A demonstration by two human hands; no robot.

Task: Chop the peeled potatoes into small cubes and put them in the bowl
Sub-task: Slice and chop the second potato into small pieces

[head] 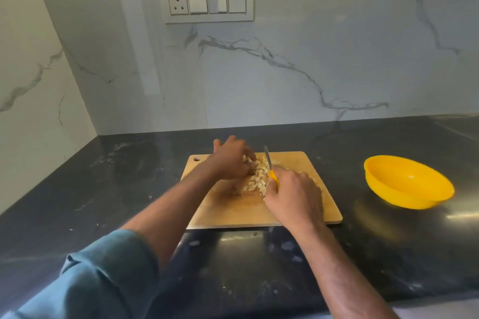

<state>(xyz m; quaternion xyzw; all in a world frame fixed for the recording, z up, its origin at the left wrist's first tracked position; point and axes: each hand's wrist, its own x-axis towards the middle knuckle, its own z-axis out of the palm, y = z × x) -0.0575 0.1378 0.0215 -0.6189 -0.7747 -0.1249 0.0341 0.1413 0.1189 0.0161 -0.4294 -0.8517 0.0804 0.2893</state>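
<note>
A pile of pale potato cubes (258, 176) lies in the middle of a wooden cutting board (305, 163) on the dark counter. My left hand (229, 160) curls over the left side of the pile and holds the potato pieces in place. My right hand (294, 195) grips the yellow handle of a knife (268, 163), whose blade points away from me along the right side of the pile. A yellow bowl (407, 181) stands on the counter to the right of the board; it looks empty.
The black stone counter (103, 189) runs to a marble wall behind and a side wall on the left. A switch and socket panel (206, 2) is set in the back wall. Small potato bits lie scattered on the counter in front of the board.
</note>
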